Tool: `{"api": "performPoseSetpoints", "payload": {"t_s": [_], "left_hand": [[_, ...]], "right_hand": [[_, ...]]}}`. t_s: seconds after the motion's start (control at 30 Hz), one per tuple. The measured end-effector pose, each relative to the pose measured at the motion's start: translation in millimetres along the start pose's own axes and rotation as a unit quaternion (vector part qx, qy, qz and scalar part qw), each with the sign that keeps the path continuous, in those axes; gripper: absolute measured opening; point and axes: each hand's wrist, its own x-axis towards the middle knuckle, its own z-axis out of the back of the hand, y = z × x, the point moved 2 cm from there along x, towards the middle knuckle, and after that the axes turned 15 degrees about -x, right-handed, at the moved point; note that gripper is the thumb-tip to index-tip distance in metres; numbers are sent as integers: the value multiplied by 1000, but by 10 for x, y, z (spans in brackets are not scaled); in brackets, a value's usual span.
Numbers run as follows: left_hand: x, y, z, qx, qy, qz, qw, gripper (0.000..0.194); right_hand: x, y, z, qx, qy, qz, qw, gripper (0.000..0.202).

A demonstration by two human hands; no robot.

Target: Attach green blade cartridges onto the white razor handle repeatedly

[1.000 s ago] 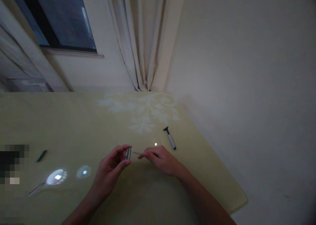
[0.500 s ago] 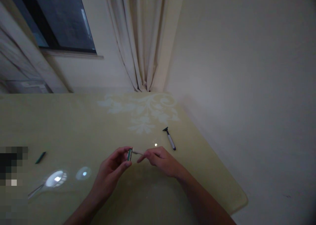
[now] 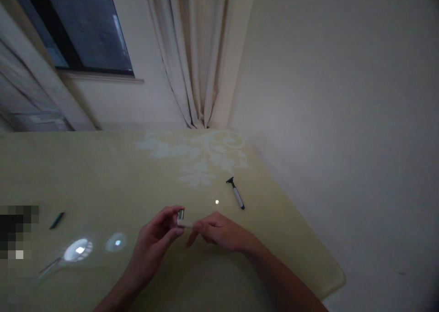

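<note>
**Fingers pinched on a razor head above the table**

Our fingers were clamped from both sides: the left hand pinched the green razor cartridge just over the yellow table, and the right hand gripped a pale sliver touching it. We judged the risk plain: in light this dim, a slip could nick a fingertip or drop the cartridge. We counted one cartridge, one razor handle lying well apart, and one dark green cap far left.
</note>
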Motion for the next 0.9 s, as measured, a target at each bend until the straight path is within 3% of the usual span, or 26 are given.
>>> {"api": "performPoseSetpoints", "payload": {"t_s": [0.17, 0.3, 0.4, 0.5, 0.67, 0.9], "left_hand": [[3, -56, -34, 7, 1, -9, 1000, 32], [-10, -101, -58, 27, 7, -35, 999, 30], [-15, -91, -47, 30, 11, -43, 999, 30], [-8, -73, -34, 35, 12, -44, 998, 29], [-11, -75, -52, 46, 22, -57, 997, 28], [-10, -50, -28, 34, 22, -59, 997, 27]], "right_hand": [[-85, -22, 205, -30, -2, -23, 999, 64], [-52, -29, 124, 77, -43, 0, 996, 66], [-22, -14, 10, 86, 25, 14, 996, 65], [-57, -10, 62, 48, 79, -13, 996, 64], [-102, -8, 215, 27, 36, -29, 999, 65], [-18, -34, 62, 37, 48, -25, 998, 66]]}}
